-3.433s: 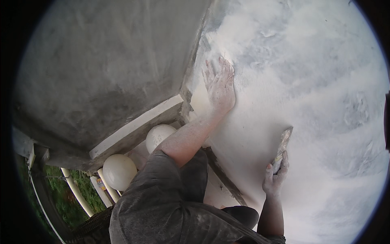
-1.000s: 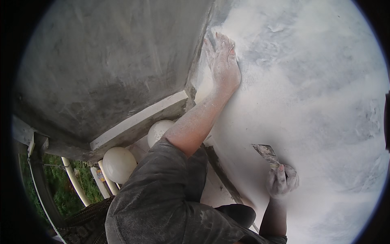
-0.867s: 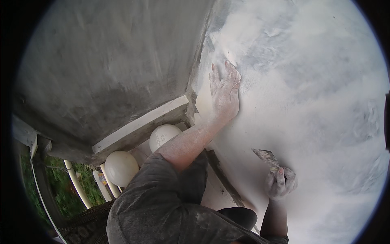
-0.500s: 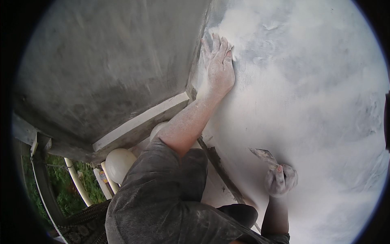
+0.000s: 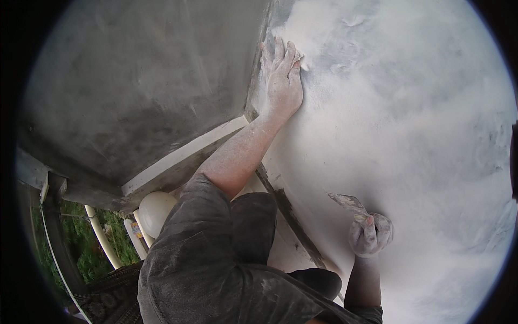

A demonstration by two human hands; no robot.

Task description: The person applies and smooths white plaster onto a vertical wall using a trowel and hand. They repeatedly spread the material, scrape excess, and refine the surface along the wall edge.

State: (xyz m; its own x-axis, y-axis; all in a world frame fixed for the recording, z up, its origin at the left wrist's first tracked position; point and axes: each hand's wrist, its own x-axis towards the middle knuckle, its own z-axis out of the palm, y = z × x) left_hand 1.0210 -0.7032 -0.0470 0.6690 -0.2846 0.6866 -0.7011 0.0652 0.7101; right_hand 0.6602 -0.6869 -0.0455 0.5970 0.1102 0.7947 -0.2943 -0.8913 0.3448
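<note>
My left hand (image 5: 283,81) lies against the white, powdery wall (image 5: 410,135), close to the inside corner with the grey wall. Its fingers are stretched upward, pressing a small pale sheet (image 5: 300,56) that looks like sandpaper to the surface; only the sheet's edge shows by the fingers. Lower down and to the right, my right hand (image 5: 371,236) is closed around a putty knife (image 5: 348,203). The knife's stained blade points up and left, in front of the white wall, and its handle is mostly hidden in the fingers. White dust coats both hands.
A grey wall (image 5: 145,81) meets the white one at the left. Below it run a pale ledge (image 5: 183,156) and a dark strip (image 5: 288,213). A round white globe (image 5: 157,214), pale posts (image 5: 102,237) and greenery (image 5: 86,254) are at the lower left.
My left hand and its sheet have shifted slightly up and left along the wall. My right hand holds the putty knife in nearly the same place.
</note>
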